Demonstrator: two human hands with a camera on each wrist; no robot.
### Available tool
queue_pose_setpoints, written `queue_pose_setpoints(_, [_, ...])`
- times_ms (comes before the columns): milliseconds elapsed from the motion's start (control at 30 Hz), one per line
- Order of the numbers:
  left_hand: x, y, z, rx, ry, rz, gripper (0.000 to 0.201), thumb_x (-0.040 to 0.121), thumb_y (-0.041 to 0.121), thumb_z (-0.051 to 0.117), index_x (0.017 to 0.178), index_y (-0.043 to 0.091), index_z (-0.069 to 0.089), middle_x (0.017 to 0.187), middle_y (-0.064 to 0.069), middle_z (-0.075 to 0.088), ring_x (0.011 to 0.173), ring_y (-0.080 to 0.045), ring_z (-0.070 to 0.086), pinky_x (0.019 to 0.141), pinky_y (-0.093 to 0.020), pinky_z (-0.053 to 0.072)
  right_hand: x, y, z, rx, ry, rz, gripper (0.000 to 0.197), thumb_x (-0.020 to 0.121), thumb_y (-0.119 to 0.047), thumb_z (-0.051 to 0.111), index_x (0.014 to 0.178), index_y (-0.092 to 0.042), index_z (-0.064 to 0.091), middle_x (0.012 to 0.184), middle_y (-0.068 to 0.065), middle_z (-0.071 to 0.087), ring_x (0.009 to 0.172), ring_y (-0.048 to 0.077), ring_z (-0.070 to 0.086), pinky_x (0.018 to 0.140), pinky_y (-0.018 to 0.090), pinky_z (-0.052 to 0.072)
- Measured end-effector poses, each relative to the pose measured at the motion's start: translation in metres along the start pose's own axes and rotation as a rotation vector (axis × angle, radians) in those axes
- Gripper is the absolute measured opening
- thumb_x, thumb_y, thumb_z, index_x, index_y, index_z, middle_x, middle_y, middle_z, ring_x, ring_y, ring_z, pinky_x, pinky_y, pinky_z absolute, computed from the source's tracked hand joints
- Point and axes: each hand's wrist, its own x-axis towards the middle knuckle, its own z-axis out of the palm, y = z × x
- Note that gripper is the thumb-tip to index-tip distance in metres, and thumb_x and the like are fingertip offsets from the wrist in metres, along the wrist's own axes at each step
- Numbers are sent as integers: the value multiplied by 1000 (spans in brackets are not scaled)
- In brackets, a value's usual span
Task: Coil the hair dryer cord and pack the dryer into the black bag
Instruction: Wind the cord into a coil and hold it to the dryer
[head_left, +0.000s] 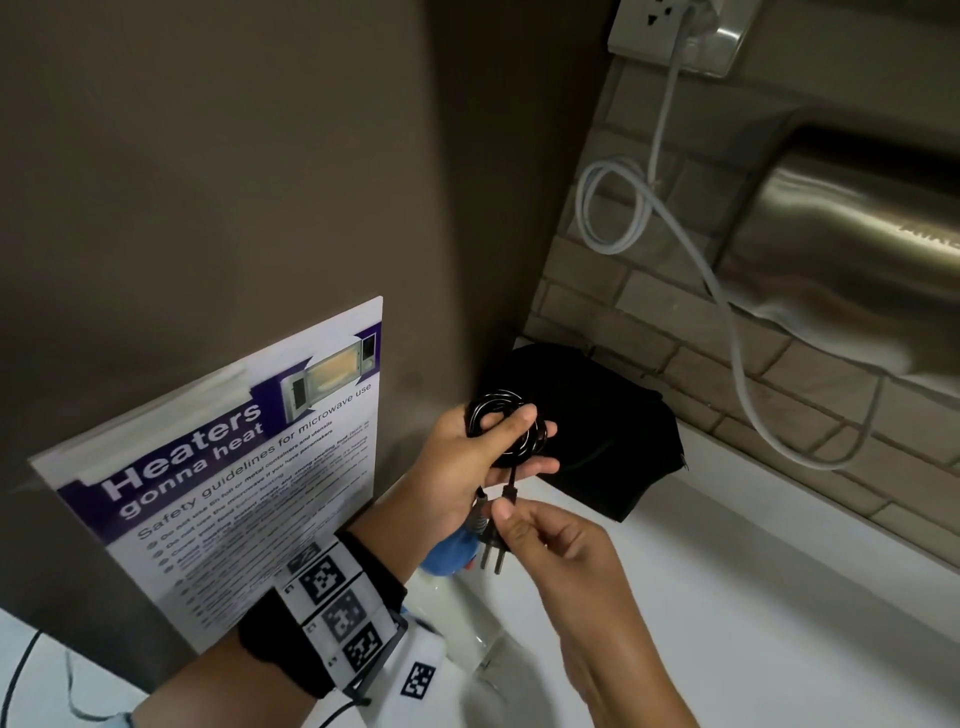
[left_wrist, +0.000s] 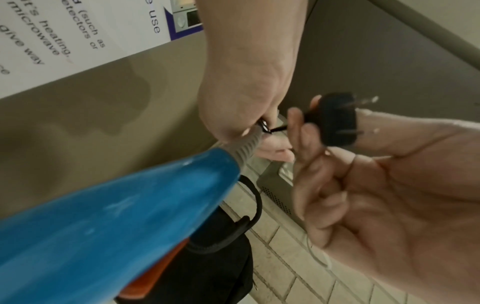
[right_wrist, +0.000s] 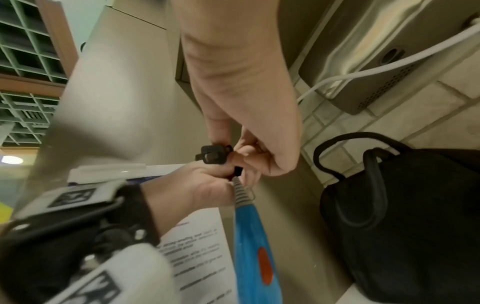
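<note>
The coiled black cord is held in the left hand, with the thumb pressed across the loops and the fingers curled beneath them. The blue hair dryer is seen hanging below that same hand, its ribbed grey strain relief running up into the grip; an orange switch is visible on the handle. Whether the dryer is carried by the cord alone or by the fingers as well cannot be told.

The black plug is pinched by the right hand between thumb and fingertips, just below the coil, with its 2 metal prongs pointing down in the head view. A short length of cord runs from the plug up to the coil.

The black bag is found directly behind the coil, standing on the white table against a tiled wall. Its looped handle is shown in the right wrist view.

To the left of the bag, a microwave safety poster is fixed to a grey panel. Above and to the right of the bag, a steel wall unit is mounted, and a white cable is looped down from a wall socket. A marker-tagged band is worn on the left wrist.
</note>
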Motion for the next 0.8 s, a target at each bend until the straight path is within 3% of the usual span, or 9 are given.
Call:
queue_pose_setpoints(167, [0,-1,-3,32,-54,-28,22,89,20,62,103,3,62,100,-14,74,85,-33,72,67,-26,59,2,5,-6,-109,-72,25,20,91,-29,60,87,-21,78,87,1,77,92,17,68,83,18,47])
queue_pose_setpoints(267, [-1,0,-6,86,-135,-39,35,87,30,61,112,5,60,105,-15,72,90,-31,72,75,-30,59,6,2,-17,-251,-70,-28,17,91,-27,59,89,-21,75,81,-5,75,78,3,66,73,9,45])
queue_pose_setpoints(333, [-2,1,-8,86,-170,-42,44,85,36,60,115,5,58,107,-16,71,93,-31,71,79,-32,58,8,1,-24,-346,12,-71,10,90,-29,62,91,-26,71,82,-8,72,68,-6,59,65,6,43])
queue_pose_setpoints(400, [-1,-1,-10,95,-184,-50,51,84,42,56,118,4,55,108,-17,71,96,-33,69,82,-34,58,14,2,-31,-461,122,-106,9,87,-37,63,95,-32,66,91,-8,69,73,-4,60,62,8,44])
queue_pose_setpoints(500, [-2,-5,-12,126,-190,-70,61,82,52,53,121,5,52,110,-18,70,101,-32,68,90,-42,55,22,1,-39,-548,240,-171,28,84,-44,61,109,-30,60,104,-5,62,83,1,61,67,14,47])
queue_pose_setpoints(600, [-2,-6,-13,211,-226,-78,65,79,59,51,122,11,52,106,-15,72,94,-35,70,88,-43,55,26,-11,-41,-510,230,-181,35,87,-41,58,120,-29,59,107,-4,55,93,4,60,75,14,45])
queue_pose_setpoints(700, [-3,-7,-12,254,-267,-69,62,78,57,49,118,10,50,102,-14,73,86,-34,72,76,-35,59,31,-16,-41,-460,141,-150,19,88,-39,59,105,-37,66,101,-6,57,97,6,58,80,19,46])
queue_pose_setpoints(800, [-6,-9,-15,260,-293,-51,59,77,57,50,113,9,51,102,-16,72,86,-36,71,81,-40,58,36,-12,-42,-380,63,-133,15,87,-39,61,94,-31,71,94,1,65,82,9,59,72,24,46])
